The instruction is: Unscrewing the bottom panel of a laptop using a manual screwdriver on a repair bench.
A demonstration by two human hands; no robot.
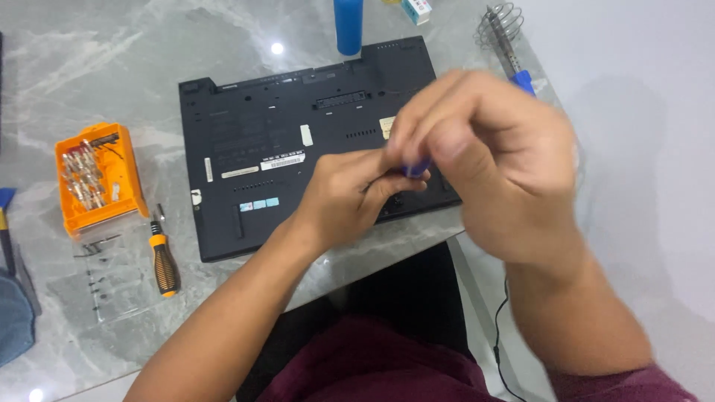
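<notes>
A black laptop (283, 141) lies bottom side up on the grey marble table (112, 59). Both my hands hover above its right front corner. My left hand (350, 197) and my right hand (484, 164) are closed together on a small blue object (417, 169), of which only a sliver shows between the fingers. My right hand is blurred.
An orange screwdriver-bit case (97, 179) stands open at the left, its clear lid (112, 275) beside it with small screws. A black-and-orange screwdriver (162, 260) lies next to it. A blue cylinder (348, 26) and a soldering-iron stand (503, 33) sit at the back. A cable (500, 327) hangs off the table edge.
</notes>
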